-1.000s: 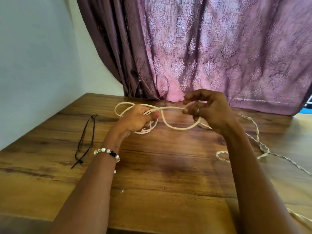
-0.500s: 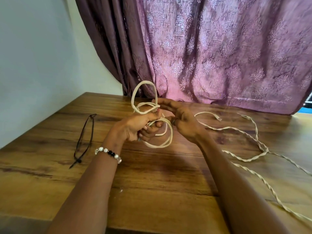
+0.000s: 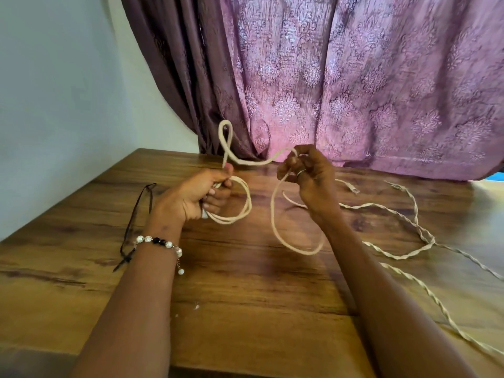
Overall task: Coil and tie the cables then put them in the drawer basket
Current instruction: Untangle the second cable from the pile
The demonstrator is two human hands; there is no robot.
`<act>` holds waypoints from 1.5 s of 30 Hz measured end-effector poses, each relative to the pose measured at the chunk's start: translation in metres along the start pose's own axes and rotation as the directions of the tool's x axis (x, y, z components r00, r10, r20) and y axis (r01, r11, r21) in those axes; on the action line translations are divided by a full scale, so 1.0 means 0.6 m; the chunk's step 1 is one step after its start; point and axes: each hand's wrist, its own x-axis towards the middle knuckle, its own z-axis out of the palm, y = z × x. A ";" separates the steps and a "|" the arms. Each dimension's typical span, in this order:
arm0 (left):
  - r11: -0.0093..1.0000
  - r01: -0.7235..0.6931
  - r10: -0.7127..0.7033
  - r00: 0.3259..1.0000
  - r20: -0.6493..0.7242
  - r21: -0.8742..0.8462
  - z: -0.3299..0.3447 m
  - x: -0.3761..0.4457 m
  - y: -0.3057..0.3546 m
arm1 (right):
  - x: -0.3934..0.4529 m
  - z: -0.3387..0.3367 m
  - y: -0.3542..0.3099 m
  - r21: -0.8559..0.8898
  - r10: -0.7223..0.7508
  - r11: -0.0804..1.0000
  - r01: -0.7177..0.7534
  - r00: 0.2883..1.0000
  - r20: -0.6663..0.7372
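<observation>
This looks like a room in a home rather than a workplace. A heavy mauve curtain [image 3: 354, 85] with a woven floral pattern fills the upper centre and right of the frame, hanging in folds down to the far edge of a wooden table [image 3: 245, 290] with a warm, grained top. A plain pale painted wall [image 3: 54, 91] takes up the upper left. At the far right edge, under the curtain's hem, a sliver of bright blue shows; what it is cannot be told.
</observation>
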 end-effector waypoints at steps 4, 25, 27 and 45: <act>0.971 -0.106 0.075 0.986 -0.150 -0.213 -0.025 0.005 0.005 | 0.011 0.000 -0.013 0.089 0.111 0.992 -0.088 0.946 -0.303; 0.833 -0.440 0.212 0.814 -0.541 -0.336 -0.012 0.026 0.007 | -0.009 0.044 -0.043 -0.415 0.287 0.889 -0.193 0.942 0.174; 0.857 -0.428 0.226 0.813 -0.537 -0.287 -0.001 0.026 0.003 | -0.011 0.052 -0.046 -0.094 0.322 0.944 -0.315 0.945 0.063; 0.651 -0.603 0.579 0.787 -0.213 -0.461 0.022 0.020 0.004 | -0.044 0.088 -0.059 -0.874 0.561 -0.049 0.484 0.737 0.377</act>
